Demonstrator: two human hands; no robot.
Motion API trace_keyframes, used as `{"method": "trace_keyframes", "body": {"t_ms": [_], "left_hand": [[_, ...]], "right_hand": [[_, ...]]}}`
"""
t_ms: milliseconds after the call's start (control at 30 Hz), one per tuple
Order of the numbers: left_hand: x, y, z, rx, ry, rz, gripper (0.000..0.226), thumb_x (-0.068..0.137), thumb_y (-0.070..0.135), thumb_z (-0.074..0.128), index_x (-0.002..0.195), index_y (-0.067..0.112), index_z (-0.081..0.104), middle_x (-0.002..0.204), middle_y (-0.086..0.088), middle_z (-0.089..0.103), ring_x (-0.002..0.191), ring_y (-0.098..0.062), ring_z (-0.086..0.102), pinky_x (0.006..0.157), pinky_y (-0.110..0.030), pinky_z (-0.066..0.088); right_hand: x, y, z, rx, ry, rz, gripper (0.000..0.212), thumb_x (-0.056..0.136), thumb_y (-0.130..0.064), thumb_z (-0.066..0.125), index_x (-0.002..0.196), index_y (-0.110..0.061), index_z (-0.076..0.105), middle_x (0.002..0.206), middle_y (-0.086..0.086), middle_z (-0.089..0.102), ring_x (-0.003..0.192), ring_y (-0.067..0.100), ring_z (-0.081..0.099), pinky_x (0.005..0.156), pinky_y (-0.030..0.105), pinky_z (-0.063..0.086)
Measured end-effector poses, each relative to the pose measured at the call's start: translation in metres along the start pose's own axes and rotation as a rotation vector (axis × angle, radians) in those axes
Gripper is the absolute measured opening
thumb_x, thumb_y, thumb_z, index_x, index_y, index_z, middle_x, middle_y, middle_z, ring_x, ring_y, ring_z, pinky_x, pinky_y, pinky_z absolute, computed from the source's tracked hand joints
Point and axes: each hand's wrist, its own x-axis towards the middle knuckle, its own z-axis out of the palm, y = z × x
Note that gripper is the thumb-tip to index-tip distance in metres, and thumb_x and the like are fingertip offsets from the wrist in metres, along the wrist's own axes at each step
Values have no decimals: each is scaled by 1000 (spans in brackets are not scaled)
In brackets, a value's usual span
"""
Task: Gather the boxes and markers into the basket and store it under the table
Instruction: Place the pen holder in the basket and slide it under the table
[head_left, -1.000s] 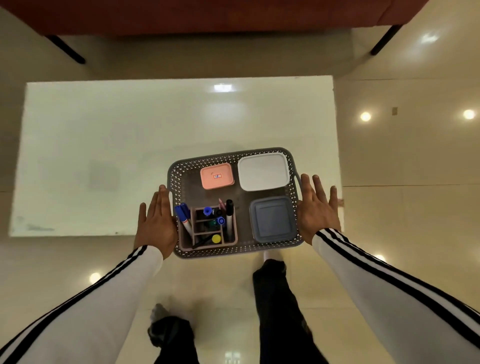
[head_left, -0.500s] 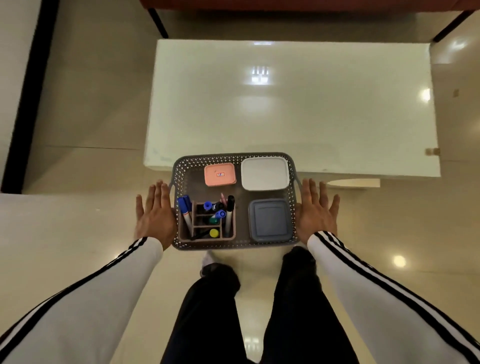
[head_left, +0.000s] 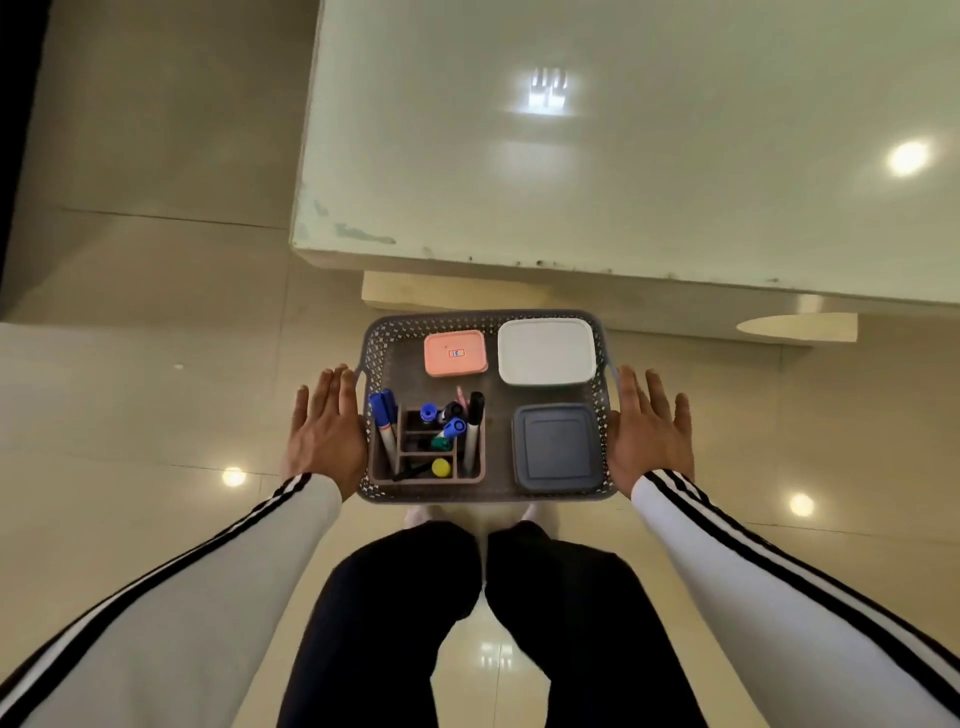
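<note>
Fingers (head_left: 332, 387) straight, palms pressed flat on the basket's (head_left: 483, 318) two ends.
Left hand (head_left: 324, 434) and right hand (head_left: 652, 434) curl round nothing, only press the basket at frame centre, its far rim just below the table's (head_left: 623, 182) chipped near edge; bare floor (head_left: 156, 389) lies open left and right. Inside: markers (head_left: 385, 415) upright in a holder (head_left: 426, 479), pink box (head_left: 455, 353), white box (head_left: 545, 352), grey box (head_left: 557, 448). Pink box's small red label is unreadable.

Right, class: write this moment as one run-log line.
basket: loaded, off table | left hand: pressing left side | right hand: pressing right side
</note>
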Motion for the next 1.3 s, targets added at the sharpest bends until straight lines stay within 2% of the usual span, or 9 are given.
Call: {"method": "trace_keyframes", "body": {"t_ms": [133, 333, 467, 533, 700, 833, 967, 1167, 1300], "left_hand": [[61, -3, 58, -35, 37, 7, 62, 96, 31, 26, 153, 10, 16, 161, -7, 19, 150, -18, 7, 122, -38, 5], [163, -17, 132, -65, 148, -16, 57, 94, 21, 44, 148, 9, 30, 155, -12, 33, 147, -24, 18, 121, -38, 12], [232, -23, 168, -54, 260, 9, 51, 92, 21, 47, 140, 6, 39, 148, -17, 43, 144, -29, 26, 119, -41, 17], [264, -26, 177, -43, 324, 33, 48, 92, 22, 46, 137, 6, 41, 145, -18, 46, 142, -31, 29, 118, -42, 20], [313, -25, 178, -72, 464, 24, 53, 94, 26, 43, 145, 12, 35, 145, -19, 46, 140, -33, 33, 115, -44, 25], [332, -26, 172, -55, 485, 5, 50, 94, 34, 41, 143, 24, 32, 114, -22, 60, 108, -42, 53, 84, -48, 45], [347, -23, 170, -98, 444, -13, 50, 96, 37, 38, 145, 32, 25, 106, -23, 61, 93, -44, 58, 67, -43, 42], [358, -26, 166, -277, 411, -71, 53, 92, 50, 38, 144, 46, 27, 112, -13, 67, 96, -42, 62, 74, -42, 48], [362, -21, 163, -444, 394, -123, 58, 88, 54, 45, 143, 42, 34, 116, -9, 69, 104, -37, 62, 87, -43, 52]], "right_hand": [[51, -5, 57, 54, 38, 19, 74, 94, -32, 38, 157, -19, 2, 164, 5, 18, 152, 19, 6, 122, 43, 10], [144, -25, 122, 174, 155, 44, 76, 87, -39, 33, 157, -25, 6, 158, 11, 32, 141, 28, 37, 109, 42, 35], [216, -28, 160, 151, 221, 27, 77, 93, -30, 45, 156, -31, 2, 156, 9, 36, 127, 33, 52, 97, 42, 46], [247, -30, 171, 140, 292, -1, 75, 94, -27, 46, 156, -25, 4, 153, 11, 39, 127, 33, 51, 102, 42, 43], [301, -34, 182, 116, 389, 6, 71, 97, -23, 40, 157, -17, 3, 159, 11, 29, 146, 23, 28, 121, 39, 17], [315, -40, 181, 157, 443, 20, 69, 97, -24, 41, 157, -19, 6, 157, 14, 32, 142, 29, 35, 119, 40, 23], [325, -43, 174, 196, 413, 75, 71, 98, -28, 42, 157, -26, 2, 156, 12, 34, 135, 32, 43, 112, 42, 35], [341, -43, 162, 230, 376, 89, 70, 98, -33, 39, 155, -35, -1, 152, 11, 41, 126, 36, 51, 102, 44, 44], [344, -45, 154, 221, 370, 84, 70, 98, -30, 40, 156, -33, 2, 132, 14, 57, 109, 35, 60, 88, 40, 48]]}}
